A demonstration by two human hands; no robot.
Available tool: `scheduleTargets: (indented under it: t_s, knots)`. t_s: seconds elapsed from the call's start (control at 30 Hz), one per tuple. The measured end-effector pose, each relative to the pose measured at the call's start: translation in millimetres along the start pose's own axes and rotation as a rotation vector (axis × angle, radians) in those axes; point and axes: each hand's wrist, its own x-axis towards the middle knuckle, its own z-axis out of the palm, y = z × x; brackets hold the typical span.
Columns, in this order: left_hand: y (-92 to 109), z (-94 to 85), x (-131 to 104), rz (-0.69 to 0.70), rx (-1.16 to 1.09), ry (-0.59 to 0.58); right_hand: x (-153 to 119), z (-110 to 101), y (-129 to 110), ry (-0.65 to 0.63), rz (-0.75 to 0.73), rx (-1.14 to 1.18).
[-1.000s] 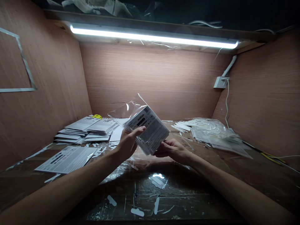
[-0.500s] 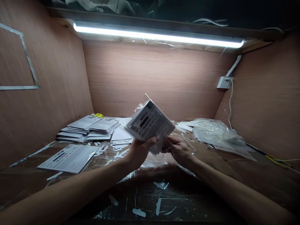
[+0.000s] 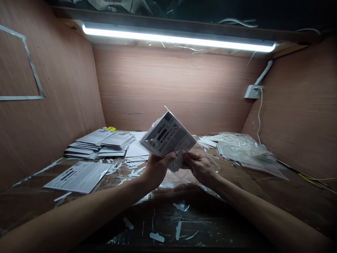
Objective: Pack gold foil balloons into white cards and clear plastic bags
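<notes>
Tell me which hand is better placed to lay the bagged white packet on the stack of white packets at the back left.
Left, likely. The left hand grips the bagged packet from below on the stack's side. The right hand only pinches the lower right edge and would have to cross over.

A flat white printed card packet in a clear plastic sleeve, tilted with its printed face toward the camera, held up above the middle of the worktable.

Stacked printed cards, clear bags pile, light strip, wall socket
</notes>
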Motion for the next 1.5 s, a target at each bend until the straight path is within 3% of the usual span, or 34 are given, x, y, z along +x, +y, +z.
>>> scheduleTargets:
  t_s: [0.27,0.43,0.57,0.73,0.93,1.03,1.1,1.13,1.17,1.23,1.27,1.37,1.5]
  knots:
    - [-13.8,-3.5,-1.1,-0.006,0.03,0.011,0.7,1.1,-11.9,-0.059,-0.06,-0.064]
    - [-4.4,3.2,-2.1,-0.077,-0.067,-0.084,4.6,-9.0,-27.5,-0.128,-0.073,-0.177]
    - [4.4,1.6,0.7,-0.123,0.017,-0.095,6.2,-17.6,-39.7,-0.156,-0.016,-0.277]
    - [-0.4,-2.9,4.5,-0.068,0.069,-0.066,7.9,-14.3,-29.3,-0.098,0.04,-0.18]
    - [-8.7,2.0,-1.3,-0.066,0.09,-0.072,7.6,-13.1,-19.0,-0.081,-0.007,-0.144]
    - [-2.5,1.5,-0.7,-0.108,0.105,-0.077,10.0,-27.1,-29.9,-0.19,0.067,-0.239]
    - [2.5,-1.8,2.3,-0.133,0.105,-0.05,14.7,-48.9,-40.4,-0.229,0.137,-0.362]
    - [4.4,-4.2,4.3,-0.137,0.103,-0.023,17.3,-64.0,-45.8,-0.188,0.133,-0.45]
    - [5.7,-7.1,6.6,-0.136,0.098,0.008,19.8,-81.5,-51.1,-0.069,0.111,-0.561]
    - [6.5,-13.6,11.6,-0.136,0.076,0.055,22.3,-120.1,-60.4,0.305,0.075,-0.892]
    - [6.2,-16.9,14.0,-0.141,0.064,0.075,21.9,-139.4,-64.2,0.417,0.071,-0.971]
    - [4.6,-25.1,19.9,-0.159,0.026,0.115,15.4,-187.1,-70.2,0.626,0.096,-1.159]
    - [5.1,-28.3,22.2,-0.171,-0.017,0.129,6.6,-215.9,-66.4,0.747,0.132,-1.363]
